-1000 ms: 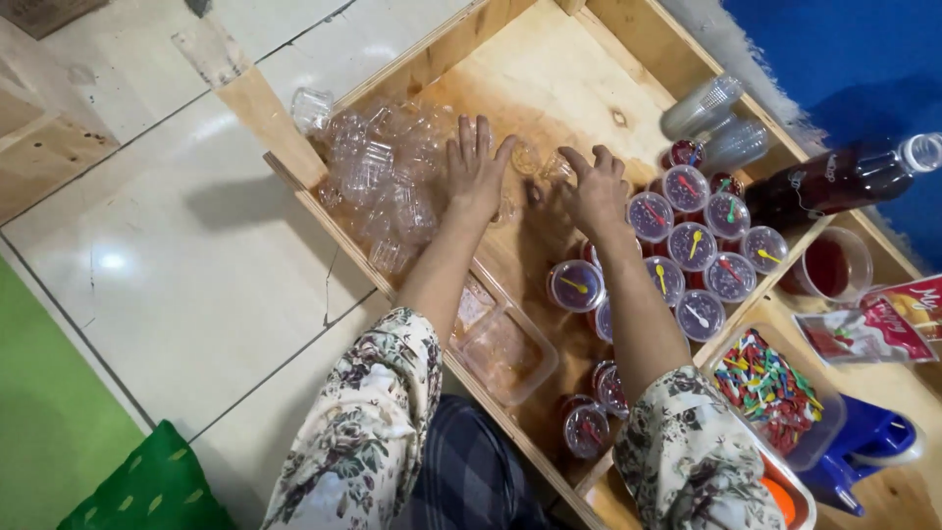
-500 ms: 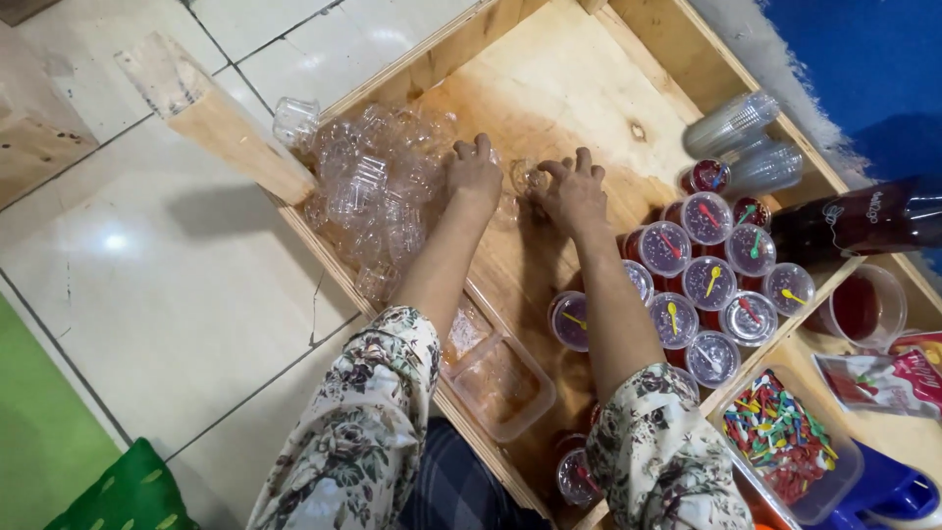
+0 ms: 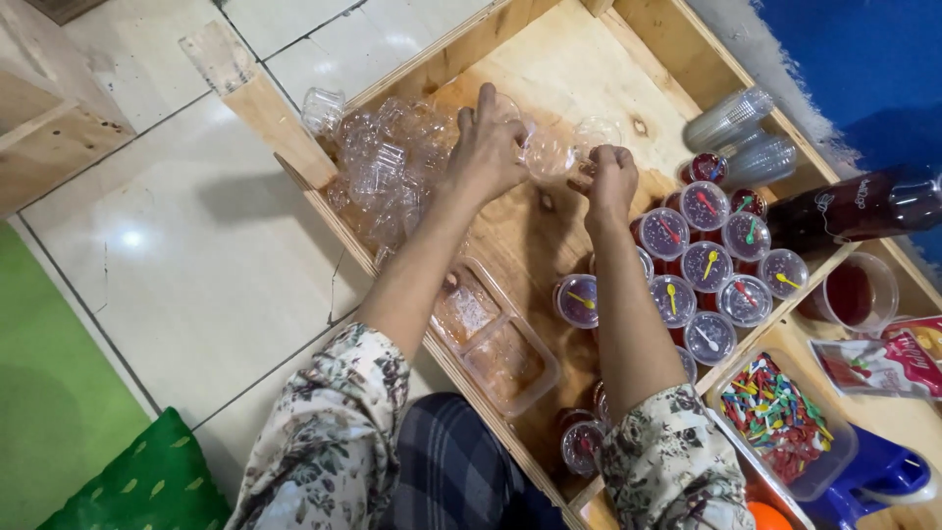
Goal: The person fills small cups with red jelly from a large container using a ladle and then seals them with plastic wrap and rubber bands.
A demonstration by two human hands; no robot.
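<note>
**A:** so from the head view, what was going on with the hands? I was stood off to the side and couldn't see much.

**B:** both were over the wooden tray. The left hand lay palm down with its fingers spread on the heap of clear plastic cups, at the tray's far left corner. Not clenched, more resting on the pile and touching the one clear cup that sat between the two hands.

**A:** and the right?

**B:** the right hand was curled up, fingertips pinched on the edge of that same clear cup, which hung just above the tray floor, near the middle. There was another clear round piece right beside it, couldn't tell if it was a lid or a second cup.

**A:** what else was around?

**B:** just right of the right hand, a cluster of lidded cups with dark filling, each with a little coloured spoon on top. One more lidded cup sat apart, by the right forearm. Two shallow clear containers were under the left forearm. Further right: a stack of clear cups lying on its side, a dark red bottle, and a tub of coloured spoons.
</note>
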